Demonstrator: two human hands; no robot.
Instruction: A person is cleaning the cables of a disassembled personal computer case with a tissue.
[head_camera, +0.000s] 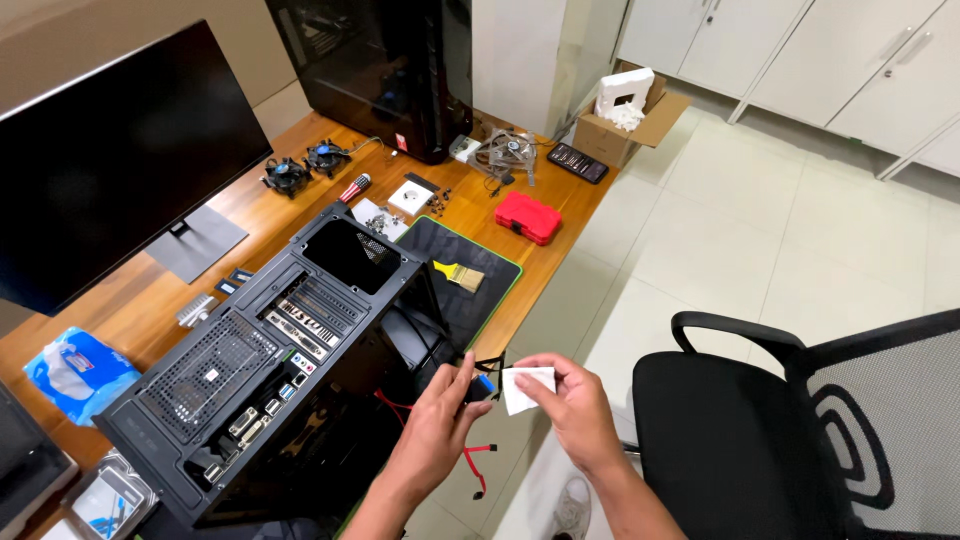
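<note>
My left hand (438, 420) pinches a small black connector (480, 387) on cables that come out of the open black computer case (260, 370). My right hand (575, 405) holds a small white wipe (525, 387) right against that connector. A red cable (478, 462) hangs below my left hand from the case. Both hands hover off the desk's front edge, to the right of the case.
A black monitor (110, 150) stands at the left of the wooden desk (300, 205). A black mat (470, 255) carries a yellow brush (460, 275). A red box (528, 217), two cooler fans (305, 167), a second tower (385, 70) and a blue wipe pack (75, 372) lie around. A black office chair (780, 440) stands at right.
</note>
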